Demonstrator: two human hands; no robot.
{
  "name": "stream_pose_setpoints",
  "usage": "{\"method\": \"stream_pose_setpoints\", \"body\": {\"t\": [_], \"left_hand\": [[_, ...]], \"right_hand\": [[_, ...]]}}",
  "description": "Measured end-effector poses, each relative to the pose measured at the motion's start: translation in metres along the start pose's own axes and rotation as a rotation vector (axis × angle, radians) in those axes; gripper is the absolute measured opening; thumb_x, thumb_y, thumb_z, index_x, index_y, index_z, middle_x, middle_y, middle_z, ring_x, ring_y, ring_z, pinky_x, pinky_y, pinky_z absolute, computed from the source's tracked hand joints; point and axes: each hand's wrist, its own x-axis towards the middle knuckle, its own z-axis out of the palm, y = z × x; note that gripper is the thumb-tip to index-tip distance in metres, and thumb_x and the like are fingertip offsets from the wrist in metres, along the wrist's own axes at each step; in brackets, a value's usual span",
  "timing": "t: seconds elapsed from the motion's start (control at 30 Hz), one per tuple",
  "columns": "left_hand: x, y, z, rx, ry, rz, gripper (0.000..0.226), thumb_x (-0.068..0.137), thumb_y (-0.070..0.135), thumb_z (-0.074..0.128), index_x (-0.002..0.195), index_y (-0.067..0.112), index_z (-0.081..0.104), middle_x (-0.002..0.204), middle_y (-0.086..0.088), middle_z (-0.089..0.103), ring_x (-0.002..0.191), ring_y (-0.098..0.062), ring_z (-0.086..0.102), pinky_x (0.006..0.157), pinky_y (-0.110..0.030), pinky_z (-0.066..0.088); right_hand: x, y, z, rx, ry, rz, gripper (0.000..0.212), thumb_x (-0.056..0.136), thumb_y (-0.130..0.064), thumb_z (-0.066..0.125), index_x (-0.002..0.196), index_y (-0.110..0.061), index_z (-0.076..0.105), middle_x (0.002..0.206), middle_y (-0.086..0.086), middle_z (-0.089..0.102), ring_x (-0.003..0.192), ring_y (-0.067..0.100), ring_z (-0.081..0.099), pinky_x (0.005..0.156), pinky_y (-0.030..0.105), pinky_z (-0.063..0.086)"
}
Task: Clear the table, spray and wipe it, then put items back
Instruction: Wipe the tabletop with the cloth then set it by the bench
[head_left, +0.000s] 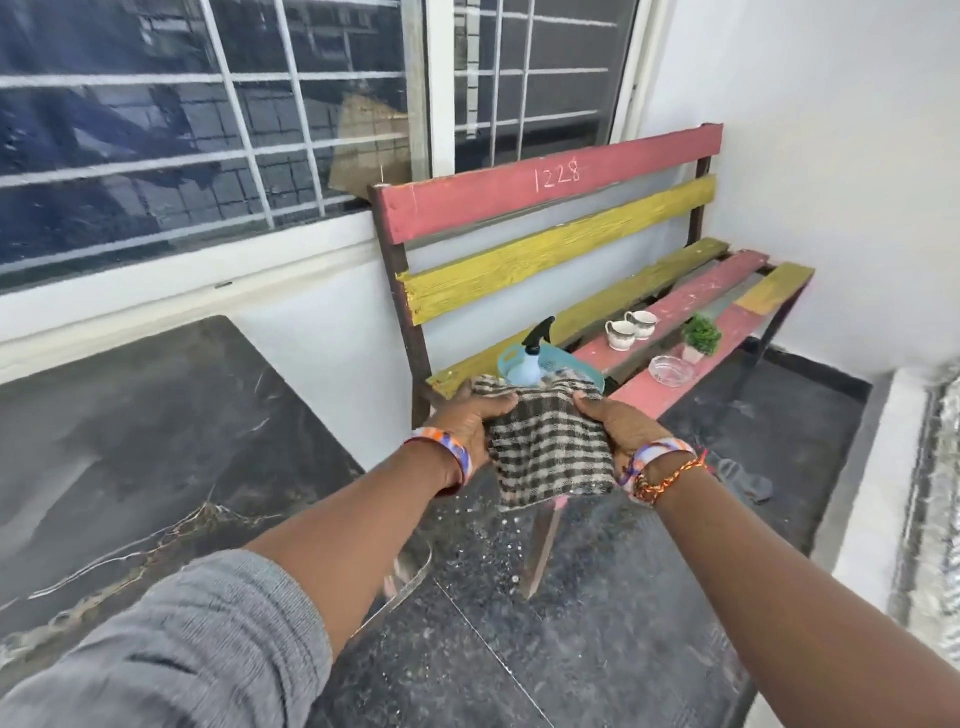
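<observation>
My left hand (470, 418) and my right hand (621, 423) both grip a brown-and-cream checked cloth (550, 447), holding it stretched over the near end of the bench. Right behind the cloth a teal basket (511, 358) holds a pale blue spray bottle (530, 358) with a black trigger head. Two white cups (631, 327), a small potted plant (700, 338) and a glass ashtray (671, 370) stand on the bench seat. The dark marble table (130, 447) lies at my left with a bare top.
The red and yellow slatted bench (550, 228) stands against the wall under a barred window (208, 119). A white wall closes the right side. The floor is dark speckled stone (597, 623), with a white ledge (883, 493) at far right.
</observation>
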Motion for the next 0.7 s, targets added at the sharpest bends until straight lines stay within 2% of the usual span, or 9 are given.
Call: {"method": "stream_pose_setpoints", "body": {"t": [0.1,0.2,0.23,0.33,0.4,0.47,0.57,0.63,0.7], "left_hand": [[0.054,0.004,0.027,0.129,0.038,0.045,0.119,0.055,0.002,0.081,0.147,0.038,0.015,0.159,0.004,0.013,0.142,-0.031,0.025,0.11,-0.059,0.028],[0.103,0.0,0.052,0.293,0.044,0.099,0.105,0.07,-0.005,0.073,0.148,0.037,0.014,0.159,0.005,0.007,0.145,-0.027,0.017,0.113,-0.05,0.028],[0.113,0.0,0.06,0.333,0.027,0.108,0.101,0.075,-0.01,0.067,0.148,0.034,0.013,0.159,0.005,0.004,0.146,-0.024,0.014,0.115,-0.047,0.026],[0.14,-0.001,0.077,0.451,-0.067,0.003,0.086,0.08,-0.014,0.061,0.147,0.027,0.026,0.158,0.002,0.008,0.146,-0.023,0.012,0.116,-0.042,0.021],[0.156,0.001,0.082,0.557,-0.112,-0.109,0.071,0.081,-0.012,0.061,0.143,0.013,0.037,0.157,-0.004,0.019,0.144,-0.024,0.023,0.107,-0.036,0.03],[0.172,0.004,0.086,0.677,-0.109,-0.173,0.067,0.08,-0.008,0.065,0.14,0.005,0.04,0.153,-0.009,0.029,0.139,-0.024,0.035,0.097,-0.03,0.039],[0.21,0.002,0.086,0.81,-0.077,-0.209,0.068,0.078,-0.003,0.069,0.14,0.001,0.039,0.152,-0.011,0.032,0.138,-0.026,0.036,0.105,-0.03,0.037],[0.237,0.0,0.084,0.889,-0.032,-0.196,0.067,0.078,0.007,0.073,0.138,0.0,0.043,0.148,-0.012,0.039,0.134,-0.027,0.041,0.108,-0.036,0.038],[0.27,0.001,0.079,0.941,0.039,-0.189,0.054,0.076,0.016,0.075,0.123,-0.001,0.058,0.129,-0.015,0.056,0.118,-0.029,0.054,0.097,-0.038,0.046]], "right_hand": [[0.021,-0.03,-0.028,-0.075,0.015,-0.029,0.01,0.086,0.0,0.059,0.096,0.002,0.057,0.066,0.012,0.068,0.067,0.021,0.069,0.068,0.034,0.058],[0.05,-0.057,-0.063,-0.343,-0.029,-0.113,0.061,0.08,0.016,0.058,0.132,-0.003,0.032,0.106,0.019,0.058,0.109,0.036,0.057,0.096,0.053,0.045],[0.062,-0.065,-0.074,-0.487,-0.058,-0.132,0.068,0.079,0.016,0.059,0.134,-0.008,0.03,0.114,0.02,0.056,0.111,0.038,0.055,0.098,0.054,0.044],[0.095,-0.082,-0.096,-0.892,-0.052,-0.193,0.069,0.074,0.01,0.068,0.136,0.001,0.042,0.125,0.021,0.057,0.107,0.03,0.058,0.097,0.047,0.048],[0.117,-0.088,-0.105,-1.021,0.005,-0.246,0.062,0.069,0.005,0.074,0.128,-0.002,0.054,0.117,0.017,0.064,0.1,0.026,0.062,0.093,0.041,0.052],[0.135,-0.095,-0.109,-1.031,0.05,-0.271,0.049,0.067,0.001,0.076,0.115,-0.006,0.066,0.089,0.007,0.07,0.078,0.021,0.064,0.074,0.031,0.056],[0.168,-0.104,-0.112,-1.003,0.083,-0.253,0.029,0.071,-0.004,0.075,0.1,-0.009,0.073,0.053,-0.011,0.058,0.054,0.009,0.05,0.053,0.021,0.045],[0.194,-0.109,-0.112,-0.968,0.096,-0.237,0.027,0.074,-0.004,0.073,0.101,-0.005,0.072,0.067,0.002,0.063,0.067,0.016,0.056,0.068,0.031,0.052],[0.224,-0.113,-0.113,-0.913,0.099,-0.161,0.022,0.077,-0.004,0.072,0.098,-0.004,0.07,0.081,0.006,0.061,0.076,0.017,0.056,0.073,0.029,0.05]]}}
